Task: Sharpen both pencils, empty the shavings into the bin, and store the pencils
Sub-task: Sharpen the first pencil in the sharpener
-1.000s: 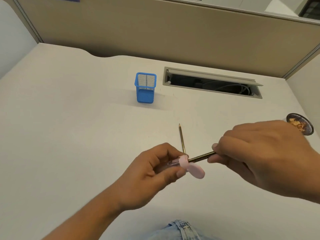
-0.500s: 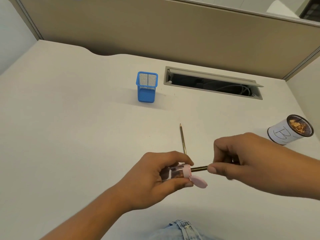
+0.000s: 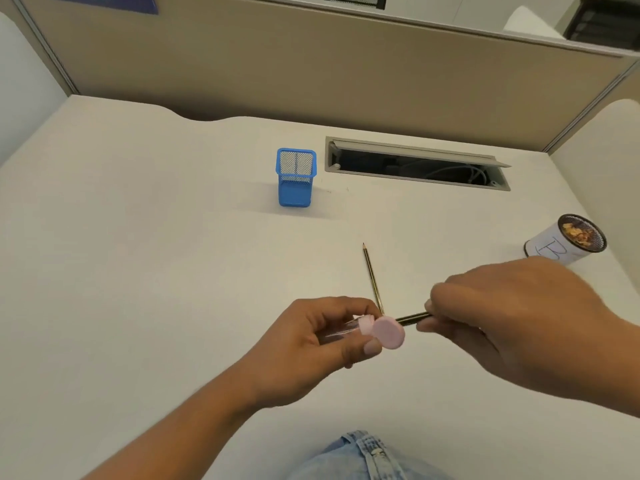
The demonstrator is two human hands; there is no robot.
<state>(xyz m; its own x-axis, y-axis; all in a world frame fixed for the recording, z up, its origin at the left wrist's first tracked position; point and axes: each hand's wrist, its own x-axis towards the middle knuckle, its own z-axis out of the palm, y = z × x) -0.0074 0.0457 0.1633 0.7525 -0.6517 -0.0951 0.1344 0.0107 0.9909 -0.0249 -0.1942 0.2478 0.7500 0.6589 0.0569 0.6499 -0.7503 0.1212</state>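
Left hand (image 3: 311, 344) closed around a small sharpener with a clear plastic barrel and pink cap end (image 3: 349, 332), thumb below and fingers (image 3: 341, 308) curled over the top; the round pink hinged lid (image 3: 493, 336) hangs open on the side facing the right hand. Right hand (image 3: 512, 317) pinches a dark green-and-gold striped pencil (image 3: 414, 317) between thumb and fingertips, grip shut tight on the shaft. Only a short stretch of this pencil shows between the two hands; it runs toward the sharpener, its tip hidden behind the pink lid, so cannot tell whether it sits in the hole. Both hands held just above the white counter (image 3: 156, 254), near its front edge.

Second pencil, same dark striped kind with a sharp point (image 3: 372, 275), lies flat on the counter, point aimed away from the person, its near end passing behind the left fingers. Blue square mesh pencil holder (image 3: 296, 178) stands upright farther back, well apart from the hands. Round black mesh bin wrapped in white paper with a handwritten letter (image 3: 561, 245) stands to the right, brownish shavings visible inside. Open grey cable slot (image 3: 415, 164) in the counter beside the holder. Beige partition wall (image 3: 311, 64) behind. Light denim (image 3: 363, 459) at bottom edge.
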